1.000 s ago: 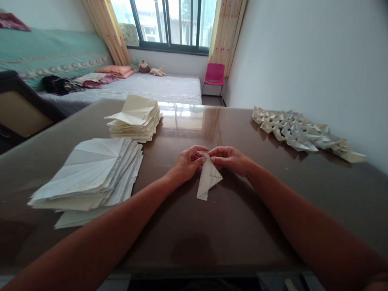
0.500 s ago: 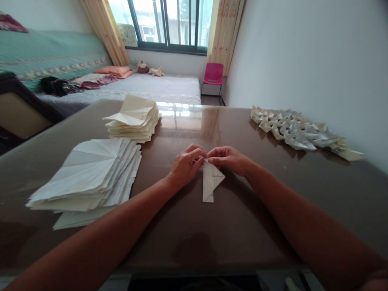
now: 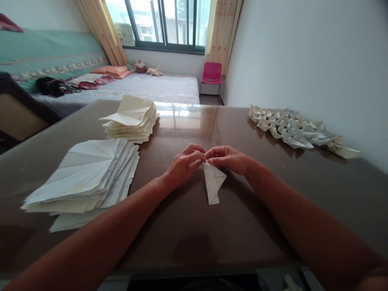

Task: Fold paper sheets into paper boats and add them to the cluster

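A folded sheet of paper (image 3: 214, 182) with writing on it hangs toward me over the middle of the brown table (image 3: 176, 226). It has a long strip and a triangular flap pointing right. My left hand (image 3: 186, 162) pinches its top end from the left, thumb and fingers together. Right beside it, my right hand (image 3: 228, 159) pinches the same top end, and the fingertips of both hands meet there. They cover the very top of the fold.
A stack of creased white sheets (image 3: 81, 173) lies on the left, with a cream paper stack (image 3: 130, 121) behind it. Many folded paper pieces (image 3: 294, 127) are grouped at the far right by the wall. Beyond the table are a bed (image 3: 169, 87) and a pink chair (image 3: 212, 73).
The lower end of the folded paper has swung slightly right, so it now slants. Both hands keep their pinch at its top. The whole view has shifted a little.
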`<act>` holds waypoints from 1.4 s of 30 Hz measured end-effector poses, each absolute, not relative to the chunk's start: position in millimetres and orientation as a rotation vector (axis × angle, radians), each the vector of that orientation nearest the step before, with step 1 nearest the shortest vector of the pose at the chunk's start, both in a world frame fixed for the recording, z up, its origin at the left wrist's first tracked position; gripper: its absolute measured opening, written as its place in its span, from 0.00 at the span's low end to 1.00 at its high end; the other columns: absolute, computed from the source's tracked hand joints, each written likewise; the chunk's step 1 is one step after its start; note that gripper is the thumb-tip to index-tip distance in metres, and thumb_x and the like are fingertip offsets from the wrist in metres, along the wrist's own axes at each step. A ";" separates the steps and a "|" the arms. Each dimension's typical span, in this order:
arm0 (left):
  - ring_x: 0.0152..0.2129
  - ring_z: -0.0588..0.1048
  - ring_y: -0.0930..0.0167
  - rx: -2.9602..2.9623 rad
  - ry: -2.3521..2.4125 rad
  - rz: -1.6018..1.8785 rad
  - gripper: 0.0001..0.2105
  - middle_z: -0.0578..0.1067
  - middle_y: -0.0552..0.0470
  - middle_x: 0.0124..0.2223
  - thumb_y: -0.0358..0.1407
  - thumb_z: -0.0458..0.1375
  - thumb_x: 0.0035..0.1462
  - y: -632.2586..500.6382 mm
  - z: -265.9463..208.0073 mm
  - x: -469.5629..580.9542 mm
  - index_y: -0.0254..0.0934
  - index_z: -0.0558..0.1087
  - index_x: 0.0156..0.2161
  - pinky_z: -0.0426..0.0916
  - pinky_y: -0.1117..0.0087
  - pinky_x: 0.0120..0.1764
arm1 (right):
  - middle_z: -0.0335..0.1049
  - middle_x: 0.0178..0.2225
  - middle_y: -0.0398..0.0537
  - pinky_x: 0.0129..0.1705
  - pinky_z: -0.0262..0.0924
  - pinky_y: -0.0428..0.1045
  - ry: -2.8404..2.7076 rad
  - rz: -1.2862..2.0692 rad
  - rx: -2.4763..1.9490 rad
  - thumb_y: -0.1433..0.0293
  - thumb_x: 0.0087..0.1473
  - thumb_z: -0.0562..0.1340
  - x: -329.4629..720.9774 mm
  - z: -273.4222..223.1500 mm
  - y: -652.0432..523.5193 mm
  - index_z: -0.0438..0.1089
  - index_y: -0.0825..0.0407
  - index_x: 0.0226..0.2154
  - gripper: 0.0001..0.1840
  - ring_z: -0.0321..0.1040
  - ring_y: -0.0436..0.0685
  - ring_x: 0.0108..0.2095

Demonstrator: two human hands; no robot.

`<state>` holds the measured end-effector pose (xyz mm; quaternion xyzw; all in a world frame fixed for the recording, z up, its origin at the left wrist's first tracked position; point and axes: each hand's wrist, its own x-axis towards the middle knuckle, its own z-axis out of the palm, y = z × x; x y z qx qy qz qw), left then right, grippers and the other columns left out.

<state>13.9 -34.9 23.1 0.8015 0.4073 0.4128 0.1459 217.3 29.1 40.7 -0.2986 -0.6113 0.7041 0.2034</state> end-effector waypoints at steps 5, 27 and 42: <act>0.42 0.70 0.72 2.227 1.117 1.202 0.05 0.68 0.48 0.48 0.32 0.53 0.60 -34.0 20.6 13.5 0.38 0.72 0.38 0.68 0.72 0.43 | 0.69 0.26 0.41 0.27 0.53 0.43 -1.712 1.910 -0.896 0.65 0.41 0.70 216.8 41.3 29.0 0.72 0.56 0.35 0.17 0.60 0.46 0.24; 0.40 0.72 0.72 1.748 1.107 1.156 0.01 0.65 0.49 0.46 0.29 0.60 0.50 -35.1 19.7 27.4 0.34 0.74 0.30 0.72 0.73 0.39 | 0.66 0.25 0.40 0.26 0.52 0.43 -2.008 1.675 -0.930 0.65 0.43 0.68 213.5 36.2 28.9 0.69 0.56 0.30 0.13 0.60 0.46 0.25; 0.28 0.76 0.73 1.189 0.971 1.073 0.17 0.75 0.52 0.33 0.35 0.67 0.45 -34.0 13.2 39.6 0.34 0.65 0.37 0.72 0.70 0.33 | 0.67 0.24 0.39 0.27 0.56 0.44 -1.696 1.520 -0.881 0.64 0.37 0.72 204.3 40.1 25.2 0.67 0.54 0.27 0.17 0.62 0.47 0.25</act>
